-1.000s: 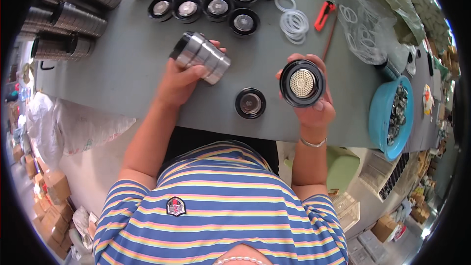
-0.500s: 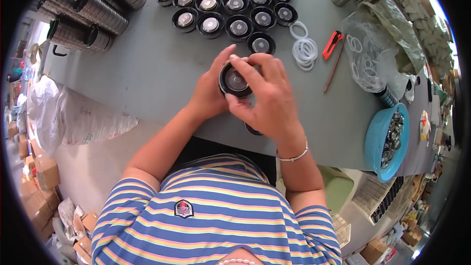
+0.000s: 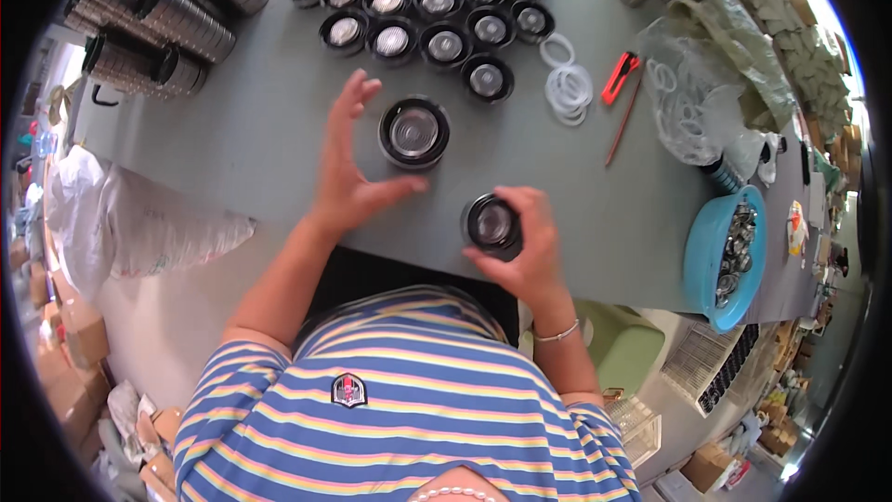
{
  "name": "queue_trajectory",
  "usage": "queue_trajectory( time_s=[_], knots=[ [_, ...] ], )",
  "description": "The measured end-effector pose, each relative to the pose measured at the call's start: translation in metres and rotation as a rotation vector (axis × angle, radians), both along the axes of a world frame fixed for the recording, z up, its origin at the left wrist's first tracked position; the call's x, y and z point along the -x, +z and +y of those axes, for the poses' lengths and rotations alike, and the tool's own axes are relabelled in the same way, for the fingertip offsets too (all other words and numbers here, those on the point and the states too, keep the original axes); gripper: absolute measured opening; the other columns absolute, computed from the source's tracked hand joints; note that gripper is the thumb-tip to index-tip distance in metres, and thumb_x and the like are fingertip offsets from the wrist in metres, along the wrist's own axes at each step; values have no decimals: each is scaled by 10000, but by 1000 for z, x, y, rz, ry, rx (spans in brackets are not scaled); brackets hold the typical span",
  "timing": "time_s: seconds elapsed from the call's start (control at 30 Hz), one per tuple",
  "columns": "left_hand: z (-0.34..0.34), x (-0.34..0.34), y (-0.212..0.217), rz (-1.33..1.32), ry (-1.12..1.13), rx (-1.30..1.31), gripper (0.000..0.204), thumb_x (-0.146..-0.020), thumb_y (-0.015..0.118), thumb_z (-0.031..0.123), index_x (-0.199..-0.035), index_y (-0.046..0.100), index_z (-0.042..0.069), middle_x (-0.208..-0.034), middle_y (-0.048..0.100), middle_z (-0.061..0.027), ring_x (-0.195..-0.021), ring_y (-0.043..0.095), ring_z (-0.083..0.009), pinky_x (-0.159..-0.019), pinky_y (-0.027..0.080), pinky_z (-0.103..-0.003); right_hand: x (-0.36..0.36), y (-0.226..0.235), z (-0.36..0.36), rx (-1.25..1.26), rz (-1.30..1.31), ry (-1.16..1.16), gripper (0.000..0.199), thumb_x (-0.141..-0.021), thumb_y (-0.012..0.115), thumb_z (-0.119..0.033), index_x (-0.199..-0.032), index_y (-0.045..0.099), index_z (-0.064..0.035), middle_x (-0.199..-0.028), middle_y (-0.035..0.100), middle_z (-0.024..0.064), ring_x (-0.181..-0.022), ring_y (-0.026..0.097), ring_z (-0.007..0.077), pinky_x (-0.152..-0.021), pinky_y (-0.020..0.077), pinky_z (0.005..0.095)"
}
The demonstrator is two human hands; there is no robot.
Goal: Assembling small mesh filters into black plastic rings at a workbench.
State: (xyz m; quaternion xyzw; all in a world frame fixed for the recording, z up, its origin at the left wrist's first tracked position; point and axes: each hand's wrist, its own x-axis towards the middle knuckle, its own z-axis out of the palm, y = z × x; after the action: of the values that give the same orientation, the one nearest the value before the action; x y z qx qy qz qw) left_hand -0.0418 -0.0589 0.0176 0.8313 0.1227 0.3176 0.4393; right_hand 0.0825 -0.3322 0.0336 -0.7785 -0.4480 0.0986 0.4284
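On the grey table in front of me sits a black round cup with a ridged, shiny disc (image 3: 414, 132) in its middle. My left hand (image 3: 348, 163) is open just left of it, thumb and fingers spread apart and not touching it. By the near table edge, my right hand (image 3: 528, 240) has thumb and fingers round the sides of another black round cup (image 3: 492, 223), whose middle looks glassy. Farther back stands a cluster of several similar black cups (image 3: 437, 2) with shiny ridged centres, the nearest cup (image 3: 487, 79) a little in front of the others.
Translucent white rings (image 3: 569, 93) lie right of the cluster, beside a red cutter (image 3: 620, 78) and a thin brown rod (image 3: 623, 119). A clear bag of rings (image 3: 688, 102) and a blue basket (image 3: 699, 265) of metal parts are at the right. Stacked metal rings (image 3: 186, 19) stand far left.
The cup that both hands held now rests on the table. My left hand has opened and drawn off leftward; my right hand has moved nearer me and gripped the cup at the edge.
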Motion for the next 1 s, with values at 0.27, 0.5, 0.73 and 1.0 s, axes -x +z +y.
queue_trajectory(
  time_s=[0.27, 0.5, 0.73, 1.0],
  knots=[
    [-26, 23, 47, -264, -21, -145, 427, -892, 799, 7, -1288, 647, -45, -1178, 732, -166, -1089, 686, -278, -943, 560, -377, -2, 55, 18, -211, 94, 19, 832, -659, 1001, -203, -1396, 663, -16, -1229, 594, 132, -1114, 641, 277, -959, 565, 371],
    [-11, 8, 29, -140, 68, 107, 995, -814, 954, 408, -1577, 463, -3, -1531, 569, -161, -1375, 578, -287, -1131, 463, -446, 5, 40, 19, -532, 1324, 179, 1002, -971, 677, -693, -1544, 487, 107, -1545, 534, 326, -938, 706, 296, -759, 589, 424],
    [-13, 0, -3, 193, 8, -49, 1191, -643, 1041, 309, -1635, 431, 60, -1567, 573, -202, -1424, 568, -390, -1209, 457, -458, 4, 45, 35, -571, 1358, 254, 1025, -965, 648, -720, -1549, 480, 105, -1504, 555, 321, -987, 684, 273, -762, 582, 398],
    [-14, -8, -17, 164, 37, -60, 862, -709, 952, 183, -1477, 579, 62, -1372, 688, -166, -1276, 650, -393, -1098, 528, -485, -26, 62, 113, -262, -37, 53, 810, -722, 950, -167, -1456, 629, -45, -1294, 611, 142, -1174, 641, 317, -1018, 536, 412]
  ],
)
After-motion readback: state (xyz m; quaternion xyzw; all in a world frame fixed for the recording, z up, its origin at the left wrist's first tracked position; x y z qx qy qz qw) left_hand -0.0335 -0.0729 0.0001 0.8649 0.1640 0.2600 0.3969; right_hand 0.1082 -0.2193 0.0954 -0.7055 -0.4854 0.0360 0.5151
